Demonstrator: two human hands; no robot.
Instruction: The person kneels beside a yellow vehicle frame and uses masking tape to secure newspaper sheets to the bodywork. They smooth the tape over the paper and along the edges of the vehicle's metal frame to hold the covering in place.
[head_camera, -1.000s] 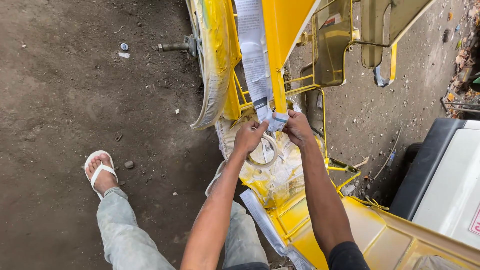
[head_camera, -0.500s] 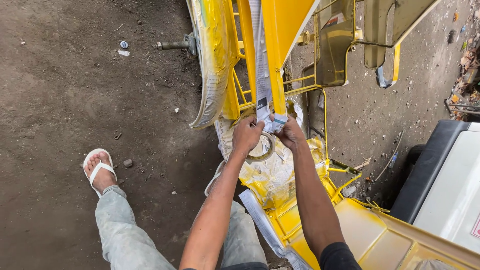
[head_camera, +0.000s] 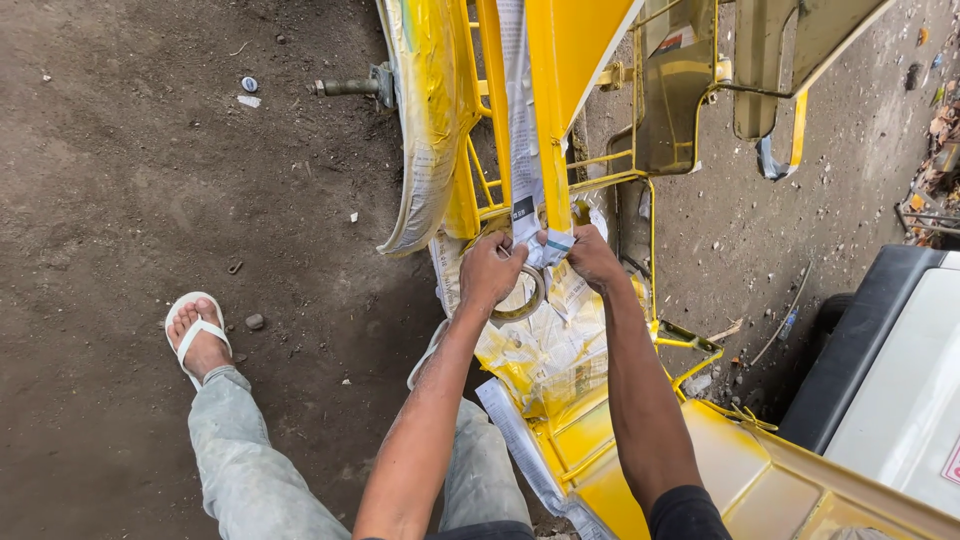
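Note:
My left hand (head_camera: 492, 270) grips a roll of masking tape (head_camera: 527, 296), its ring showing under the fingers. My right hand (head_camera: 592, 256) pinches the lower end of a newspaper strip (head_camera: 521, 140) that runs up along a yellow painted post (head_camera: 553, 120) of a vehicle frame. Both hands meet at the strip's bottom edge, close together. Crumpled paper spattered with yellow paint (head_camera: 548, 350) lies just under the hands.
A paper-covered yellow mudguard (head_camera: 425, 130) curves at the left of the frame. Bare dirt ground (head_camera: 150, 150) spreads left, where my sandalled foot (head_camera: 198, 335) stands. A grey and white vehicle body (head_camera: 900, 380) sits at the lower right. Olive metal panels (head_camera: 680, 90) hang above.
Both hands have risen slightly along the post and drawn closer at the end of the newspaper strip. The view has shifted a little.

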